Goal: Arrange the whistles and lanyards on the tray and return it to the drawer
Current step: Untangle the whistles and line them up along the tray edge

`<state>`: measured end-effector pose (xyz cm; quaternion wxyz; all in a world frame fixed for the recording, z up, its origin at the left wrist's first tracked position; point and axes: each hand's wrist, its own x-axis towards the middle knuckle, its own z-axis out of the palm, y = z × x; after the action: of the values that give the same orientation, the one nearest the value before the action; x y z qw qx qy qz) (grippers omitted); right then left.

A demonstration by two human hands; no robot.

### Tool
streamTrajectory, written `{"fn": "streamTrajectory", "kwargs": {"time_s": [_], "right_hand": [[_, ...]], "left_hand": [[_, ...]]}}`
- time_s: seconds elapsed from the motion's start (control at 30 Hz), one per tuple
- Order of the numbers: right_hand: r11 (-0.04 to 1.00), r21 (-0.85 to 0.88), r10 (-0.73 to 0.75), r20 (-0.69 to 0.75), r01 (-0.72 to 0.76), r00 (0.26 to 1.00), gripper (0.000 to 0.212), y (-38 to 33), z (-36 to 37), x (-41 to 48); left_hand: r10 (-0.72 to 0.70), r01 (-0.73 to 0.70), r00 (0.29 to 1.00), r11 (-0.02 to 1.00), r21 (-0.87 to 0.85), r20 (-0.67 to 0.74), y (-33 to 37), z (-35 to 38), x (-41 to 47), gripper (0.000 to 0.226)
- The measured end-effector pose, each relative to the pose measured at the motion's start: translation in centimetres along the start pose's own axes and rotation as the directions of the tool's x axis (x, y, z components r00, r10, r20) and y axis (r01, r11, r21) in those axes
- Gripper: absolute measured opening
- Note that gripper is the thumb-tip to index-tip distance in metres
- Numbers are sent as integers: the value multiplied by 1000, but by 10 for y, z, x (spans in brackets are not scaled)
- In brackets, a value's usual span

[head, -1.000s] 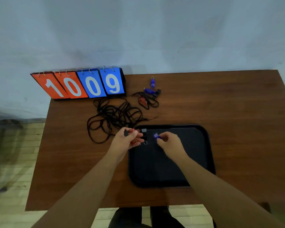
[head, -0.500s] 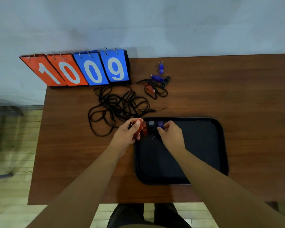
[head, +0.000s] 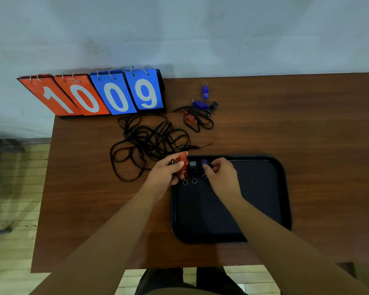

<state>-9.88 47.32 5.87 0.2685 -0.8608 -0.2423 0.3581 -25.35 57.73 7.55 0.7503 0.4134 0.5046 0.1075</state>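
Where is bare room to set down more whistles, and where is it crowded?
Free: the tray from the right hand to its right rim, and its near half; also the table right of the tray. Crowded: the tray's far-left corner, with the whistle row and the left hand, and the lanyard tangle beyond it.

Dim, flat, bluish-grey lighting; diffuse, direction not discernible. Soft dark shadow on wall [head: 200, 28] just behind scoreboard [head: 107, 96]. Black tray [head: 284, 188] interior murky, low in contrast. Wide-angle bowing along far and left edges of table [head: 307, 128]. Slight softness throughout, strongest on floor [head: 11, 188] beyond table's left edge.
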Motion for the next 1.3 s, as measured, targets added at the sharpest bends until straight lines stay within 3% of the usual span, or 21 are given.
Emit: {"fn": "streamTrajectory", "kwargs": {"time_s": [0.23,0.43,0.67,0.8,0.93,1.03,1.3], "right_hand": [[976,202,-129,229,83,965,24,-34,-40,-6],[954,290,-157,256,79,954,11,-43,-57,-12],[940,340,-57,202,-16,978,15,-28,-62,-18],[984,181,-20,131,-4,991,12,-10,-62,-13],[999,-26,36,125,-33,992,14,8,-49,-6],[991,-133,48,111,-33,993,17,9,-37,-1],[967,-253,30,72,-11,997,24,5,-14,18]], "left_hand": [[22,-24,998,999,30,64,14,16,-1,20],[64,-66,982,998,5,175,23,34,-7,22],[52,-68,989,991,114,139,16,41,-9,23],[45,-40,999,989,141,-30,8,38,-5,13],[-10,2,993,998,-70,-114,4,31,-8,6],[-11,-20,992,970,-244,-125,4,26,-11,5],[-35,-2,995,932,-361,-95,3,16,-9,12]]}}
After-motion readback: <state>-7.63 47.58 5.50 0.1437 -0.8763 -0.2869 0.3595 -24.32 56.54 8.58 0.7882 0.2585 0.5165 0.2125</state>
